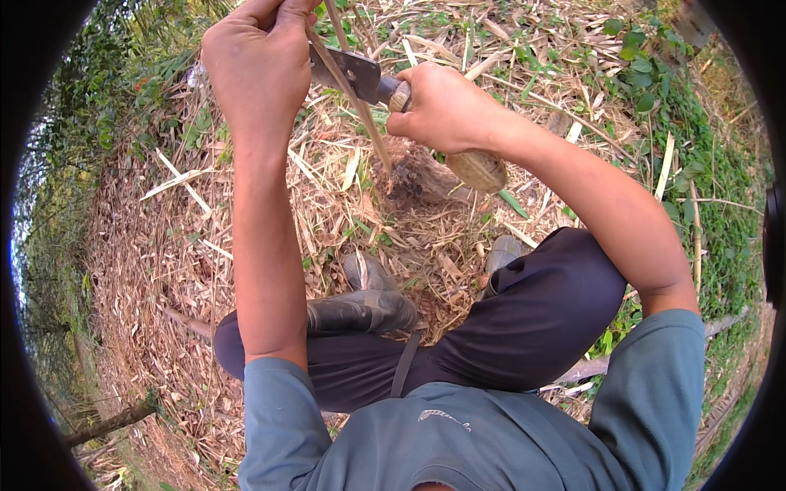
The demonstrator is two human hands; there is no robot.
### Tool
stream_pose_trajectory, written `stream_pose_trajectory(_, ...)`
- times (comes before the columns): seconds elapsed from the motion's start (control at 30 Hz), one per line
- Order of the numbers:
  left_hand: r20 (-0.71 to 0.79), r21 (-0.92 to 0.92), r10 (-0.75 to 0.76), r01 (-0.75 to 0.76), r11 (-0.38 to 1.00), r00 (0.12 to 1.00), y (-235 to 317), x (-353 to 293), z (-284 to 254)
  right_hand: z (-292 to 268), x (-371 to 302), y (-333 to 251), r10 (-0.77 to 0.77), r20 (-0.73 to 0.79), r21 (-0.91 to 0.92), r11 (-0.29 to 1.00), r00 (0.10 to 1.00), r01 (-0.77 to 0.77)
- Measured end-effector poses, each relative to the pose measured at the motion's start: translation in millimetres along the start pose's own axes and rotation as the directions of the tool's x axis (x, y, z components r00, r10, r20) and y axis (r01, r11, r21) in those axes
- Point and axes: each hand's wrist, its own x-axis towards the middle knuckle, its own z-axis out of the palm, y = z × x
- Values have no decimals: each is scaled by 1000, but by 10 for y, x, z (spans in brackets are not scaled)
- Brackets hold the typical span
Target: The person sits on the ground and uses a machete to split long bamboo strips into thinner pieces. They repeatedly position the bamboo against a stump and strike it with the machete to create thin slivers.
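Observation:
My left hand (260,59) is raised at the top, its fingers closed around the upper part of a thin split bamboo strip (370,129). The strip slants down to a short wooden stump (422,173), where its lower end seems to rest. My right hand (446,110) grips the wooden handle of a large knife (360,75), whose rounded butt shows below the fist. The dark blade points left and crosses the strip just beside my left hand. Part of the blade and the strip's top end are hidden by that hand or cut off by the frame.
Dry leaves and pale bamboo shavings (176,180) cover the ground. My boots (360,307) stand just nearer than the stump. Green plants (647,74) grow along the right. A branch (110,424) lies at the lower left.

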Motion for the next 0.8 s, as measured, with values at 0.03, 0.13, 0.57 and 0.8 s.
stream_pose_trajectory(0.03, -10, -17, 10, -11, 1000, 1000, -8, -6, -1, 2, 6, 8, 6, 7, 15, 1000, 1000, -6)
stream_pose_trajectory(0.13, -39, -59, 7, -9, 998, 999, -58, -16, -19, 6, 12, 10, 32, 26, 54, 998, 999, -33)
stream_pose_trajectory(0.57, -32, -57, -33, 31, 998, 999, -162, -73, -305, 299, 50, 105, 87, 188, -82, 994, 978, -72)
stream_pose_trajectory(0.8, -192, -117, -115, 94, 989, 975, -394, -192, -573, 695, -203, 657, 319, 343, -227, 941, 884, -251)
